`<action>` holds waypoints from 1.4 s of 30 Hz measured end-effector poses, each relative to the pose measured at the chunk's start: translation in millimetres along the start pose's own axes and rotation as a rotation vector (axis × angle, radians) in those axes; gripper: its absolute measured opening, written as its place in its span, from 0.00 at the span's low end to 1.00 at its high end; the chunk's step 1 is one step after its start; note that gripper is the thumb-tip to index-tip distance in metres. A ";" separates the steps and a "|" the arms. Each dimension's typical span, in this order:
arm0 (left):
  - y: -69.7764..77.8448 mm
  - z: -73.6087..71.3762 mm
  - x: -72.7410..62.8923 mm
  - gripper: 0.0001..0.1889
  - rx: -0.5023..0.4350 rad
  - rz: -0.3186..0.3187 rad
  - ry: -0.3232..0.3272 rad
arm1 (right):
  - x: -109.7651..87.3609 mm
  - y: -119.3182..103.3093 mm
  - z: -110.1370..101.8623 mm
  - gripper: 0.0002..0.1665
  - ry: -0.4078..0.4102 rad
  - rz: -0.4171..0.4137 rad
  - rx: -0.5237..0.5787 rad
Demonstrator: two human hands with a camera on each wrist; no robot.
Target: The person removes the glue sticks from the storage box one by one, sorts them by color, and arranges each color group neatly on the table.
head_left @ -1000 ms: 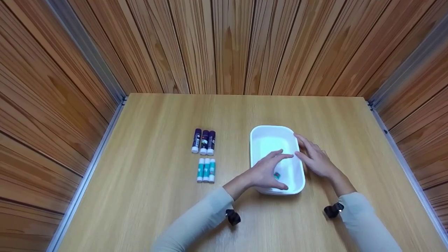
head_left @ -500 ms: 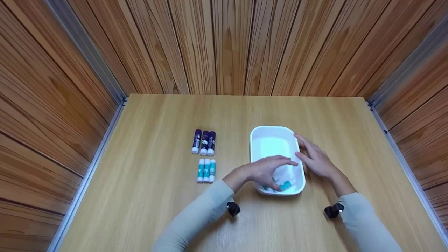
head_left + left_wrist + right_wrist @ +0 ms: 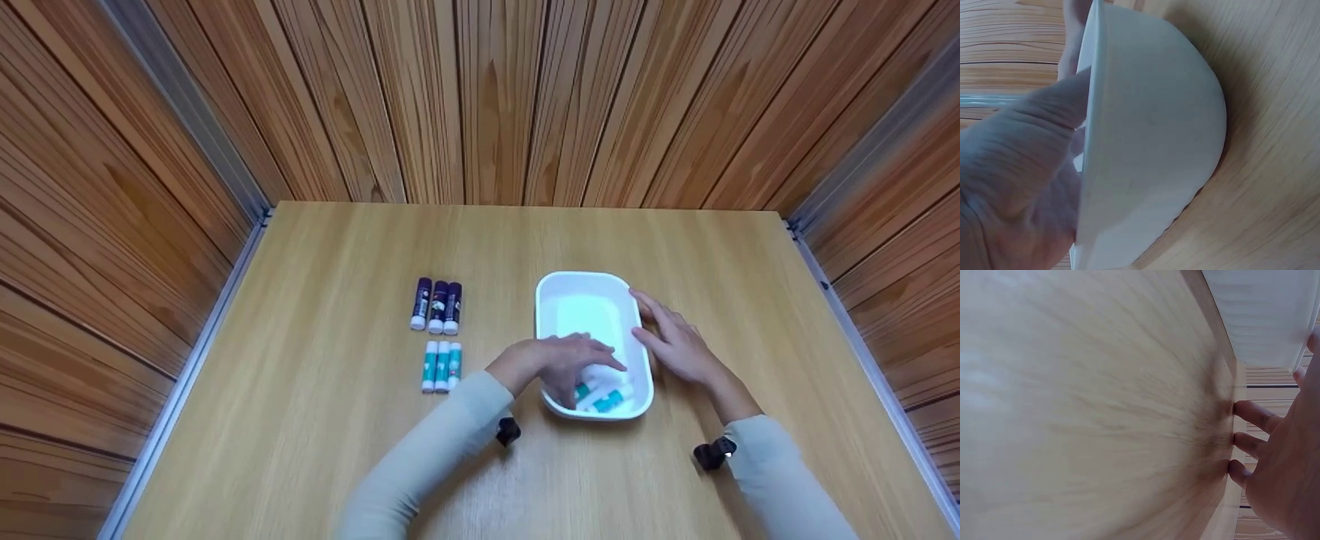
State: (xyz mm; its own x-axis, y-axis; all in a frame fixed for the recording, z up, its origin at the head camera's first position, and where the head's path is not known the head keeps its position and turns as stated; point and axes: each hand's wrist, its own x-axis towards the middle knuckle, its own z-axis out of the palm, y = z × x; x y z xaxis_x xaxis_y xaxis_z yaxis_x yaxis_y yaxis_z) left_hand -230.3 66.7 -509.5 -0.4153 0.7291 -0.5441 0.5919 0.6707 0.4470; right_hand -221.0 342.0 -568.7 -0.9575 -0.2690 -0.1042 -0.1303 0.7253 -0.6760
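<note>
A white plastic tub [image 3: 589, 282] stands right of the middle of the table. Inside its near end lie teal-and-white glue sticks [image 3: 607, 401], partly covered by my left hand [image 3: 574, 360]. That hand reaches over the tub's left rim with thumb and forefinger spread apart; its other fingertips are hidden. In the left wrist view the tub's wall [image 3: 1157, 124] blocks sight of the inside. My right hand [image 3: 679, 345] rests against the tub's right rim, thumb and forefinger on the edge. The right wrist view has three fingertips [image 3: 1241, 410] down on the table beside the tub.
Left of the tub, three dark purple glue sticks [image 3: 437, 306] with white ends lie side by side. Just nearer is a row of three teal-and-white glue sticks [image 3: 442, 367]. Wood-panelled walls [image 3: 487, 105] enclose the table [image 3: 337, 300] at the back and sides.
My left hand has lowered into the tub and shifted left and toward me, turning over the glue sticks and uncovering more of them. My right hand has stayed at the rim.
</note>
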 end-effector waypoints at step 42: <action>19.8 8.1 9.1 0.46 0.187 -0.100 0.010 | 0.5 0.4 0.8 0.43 -0.004 -0.007 0.005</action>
State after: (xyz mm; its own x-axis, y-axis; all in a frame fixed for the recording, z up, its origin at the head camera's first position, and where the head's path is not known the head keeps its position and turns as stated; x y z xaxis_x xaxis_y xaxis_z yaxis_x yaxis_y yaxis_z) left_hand -216.7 85.5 -511.3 -0.4846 0.6621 -0.5717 0.6647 0.7036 0.2514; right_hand -221.3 341.7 -569.7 -0.9555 -0.2768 -0.1025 -0.1355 0.7201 -0.6805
